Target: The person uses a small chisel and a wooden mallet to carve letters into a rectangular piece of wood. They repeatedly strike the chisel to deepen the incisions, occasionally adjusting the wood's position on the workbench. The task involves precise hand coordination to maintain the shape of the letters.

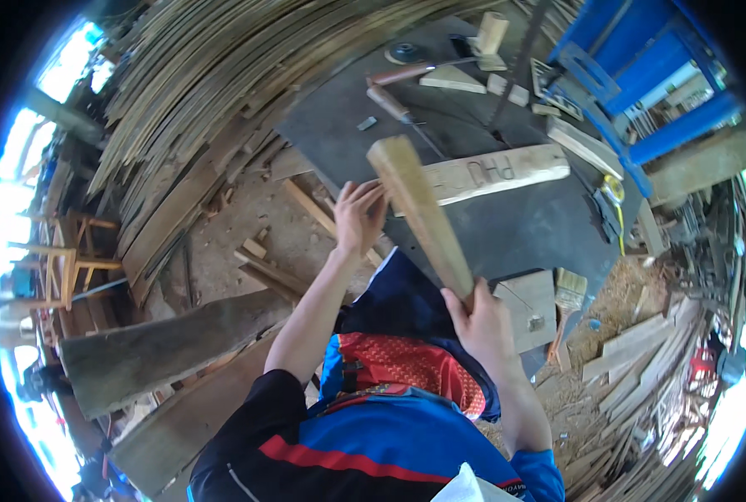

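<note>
My right hand (481, 328) is wrapped round the narrow end of a thick, squared wooden club (423, 209). The club is tilted, its broader end up and to the left above the table. Under it lies a pale wooden plank (507, 171) with dark hand-drawn letters. My left hand (362, 219) is at the plank's left end with fingers bent around it; the club partly hides this contact. Beyond the plank, a chisel-like tool with a wooden handle (387, 102) lies on the dark tabletop (507, 230).
Wood offcuts (452, 80) and a round dark object (406, 53) lie at the table's far side. A brush (569, 293) and a square board (528, 309) are at the near right. A blue plastic chair (640, 75) stands far right. Long planks (222, 67) are stacked far left.
</note>
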Demonstrator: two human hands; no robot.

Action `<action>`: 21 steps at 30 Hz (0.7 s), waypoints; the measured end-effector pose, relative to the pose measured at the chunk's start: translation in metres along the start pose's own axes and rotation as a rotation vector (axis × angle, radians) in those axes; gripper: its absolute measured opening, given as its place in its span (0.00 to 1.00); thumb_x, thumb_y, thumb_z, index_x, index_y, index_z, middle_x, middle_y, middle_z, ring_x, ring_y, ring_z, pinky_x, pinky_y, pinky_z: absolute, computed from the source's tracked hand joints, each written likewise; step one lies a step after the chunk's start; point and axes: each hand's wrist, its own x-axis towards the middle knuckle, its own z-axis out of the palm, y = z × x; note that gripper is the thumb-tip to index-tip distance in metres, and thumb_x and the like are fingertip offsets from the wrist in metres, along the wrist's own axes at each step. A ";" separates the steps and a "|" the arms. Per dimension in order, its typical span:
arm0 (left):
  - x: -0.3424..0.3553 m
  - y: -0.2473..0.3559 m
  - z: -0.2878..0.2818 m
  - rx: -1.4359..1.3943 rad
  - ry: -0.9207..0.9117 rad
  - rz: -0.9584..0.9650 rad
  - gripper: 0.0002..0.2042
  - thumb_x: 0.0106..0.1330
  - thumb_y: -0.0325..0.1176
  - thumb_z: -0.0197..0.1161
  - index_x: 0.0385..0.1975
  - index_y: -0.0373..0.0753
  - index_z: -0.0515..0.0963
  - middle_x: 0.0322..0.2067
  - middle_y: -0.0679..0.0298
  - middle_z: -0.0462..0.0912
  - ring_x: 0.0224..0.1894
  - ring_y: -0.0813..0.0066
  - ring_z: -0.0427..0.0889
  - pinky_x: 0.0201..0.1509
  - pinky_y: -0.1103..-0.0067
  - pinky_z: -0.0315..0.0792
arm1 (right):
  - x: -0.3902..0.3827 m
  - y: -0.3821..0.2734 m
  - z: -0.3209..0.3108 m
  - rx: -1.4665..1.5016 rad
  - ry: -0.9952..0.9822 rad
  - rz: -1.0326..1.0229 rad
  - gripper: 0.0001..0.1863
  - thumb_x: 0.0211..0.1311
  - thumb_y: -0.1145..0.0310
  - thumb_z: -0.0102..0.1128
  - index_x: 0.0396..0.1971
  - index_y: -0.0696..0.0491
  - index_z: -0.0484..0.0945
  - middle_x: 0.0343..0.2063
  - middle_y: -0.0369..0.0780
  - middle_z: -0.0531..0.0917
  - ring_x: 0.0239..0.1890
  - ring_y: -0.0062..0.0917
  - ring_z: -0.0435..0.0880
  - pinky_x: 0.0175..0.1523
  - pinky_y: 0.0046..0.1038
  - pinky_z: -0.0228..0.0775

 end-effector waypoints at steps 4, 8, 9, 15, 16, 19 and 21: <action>0.005 0.015 -0.001 0.054 -0.026 -0.021 0.06 0.63 0.27 0.71 0.39 0.38 0.85 0.41 0.60 0.87 0.43 0.57 0.83 0.51 0.66 0.75 | 0.006 -0.002 -0.012 0.170 0.002 0.033 0.22 0.73 0.52 0.65 0.37 0.59 0.75 0.19 0.52 0.83 0.27 0.54 0.87 0.28 0.47 0.75; 0.009 0.017 -0.008 0.043 -0.111 -0.015 0.10 0.62 0.30 0.73 0.42 0.36 0.84 0.47 0.55 0.84 0.50 0.51 0.80 0.55 0.63 0.75 | 0.024 0.020 0.001 0.360 -0.019 0.171 0.23 0.74 0.52 0.65 0.37 0.61 0.77 0.19 0.51 0.82 0.20 0.46 0.85 0.28 0.44 0.71; 0.009 0.019 -0.006 0.015 -0.094 -0.038 0.10 0.63 0.30 0.73 0.43 0.37 0.85 0.49 0.54 0.83 0.51 0.52 0.80 0.55 0.63 0.75 | 0.028 0.029 0.007 0.365 0.001 0.179 0.23 0.74 0.52 0.64 0.36 0.60 0.78 0.17 0.45 0.81 0.16 0.35 0.81 0.24 0.39 0.69; 0.004 0.018 0.003 -0.109 -0.083 -0.123 0.14 0.67 0.31 0.70 0.52 0.45 0.88 0.53 0.59 0.81 0.49 0.59 0.77 0.59 0.66 0.72 | 0.042 0.039 0.013 0.596 -0.083 0.311 0.19 0.78 0.54 0.60 0.40 0.58 0.77 0.15 0.34 0.75 0.11 0.17 0.74 0.15 0.24 0.62; 0.003 0.015 0.002 -0.102 -0.084 -0.105 0.14 0.67 0.30 0.70 0.52 0.46 0.88 0.53 0.60 0.81 0.50 0.59 0.77 0.60 0.66 0.72 | 0.043 0.038 0.015 0.615 -0.095 0.321 0.19 0.78 0.54 0.60 0.40 0.58 0.77 0.15 0.34 0.75 0.11 0.17 0.74 0.15 0.24 0.62; 0.004 0.015 0.000 -0.099 -0.095 -0.054 0.13 0.66 0.28 0.69 0.50 0.47 0.89 0.55 0.62 0.82 0.53 0.59 0.78 0.62 0.64 0.70 | 0.041 0.048 0.024 0.606 -0.115 0.333 0.20 0.78 0.54 0.60 0.42 0.59 0.78 0.16 0.34 0.75 0.12 0.17 0.74 0.16 0.23 0.63; 0.003 0.014 -0.001 -0.088 -0.111 -0.037 0.12 0.65 0.27 0.68 0.47 0.46 0.89 0.55 0.62 0.83 0.55 0.59 0.78 0.63 0.64 0.70 | 0.040 0.048 0.029 0.576 -0.119 0.358 0.21 0.78 0.53 0.60 0.44 0.60 0.79 0.16 0.34 0.75 0.12 0.17 0.73 0.17 0.24 0.63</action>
